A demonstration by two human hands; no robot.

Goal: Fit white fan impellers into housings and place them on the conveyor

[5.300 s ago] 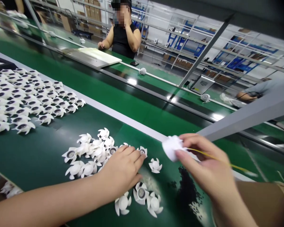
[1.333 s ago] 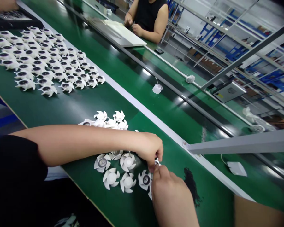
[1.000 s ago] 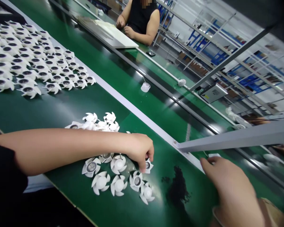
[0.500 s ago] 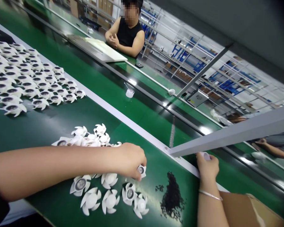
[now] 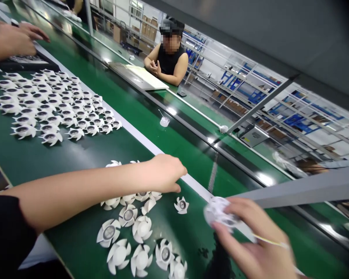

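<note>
My left hand (image 5: 167, 172) reaches across the green work surface, thumb and fingers apart and holding nothing visible. Just below its fingertips lies a small white fan impeller (image 5: 181, 205), apart from the others. Under and around my left forearm are loose white fan impellers (image 5: 141, 229), some hub-up and some showing their dark round centres. My right hand (image 5: 250, 232) pinches a white round plastic part with openings (image 5: 216, 211) between thumb and fingers. That part is slightly blurred and hangs above the surface edge. Beneath my right hand lies a pile of small black pieces (image 5: 219, 257), partly hidden.
Many impellers stand in rows (image 5: 61, 104) at the left. Another person's hands (image 5: 17, 38) are over a black tray (image 5: 35, 62). A grey post (image 5: 308, 190) slants in at the right. Across the green conveyor (image 5: 186, 135), holding a small clear cup (image 5: 164, 121), sits a person (image 5: 171, 58).
My left hand has let go of the small impeller, which now lies on the surface. My right hand has come nearer from the conveyor side with the white round part. The view has shifted.
</note>
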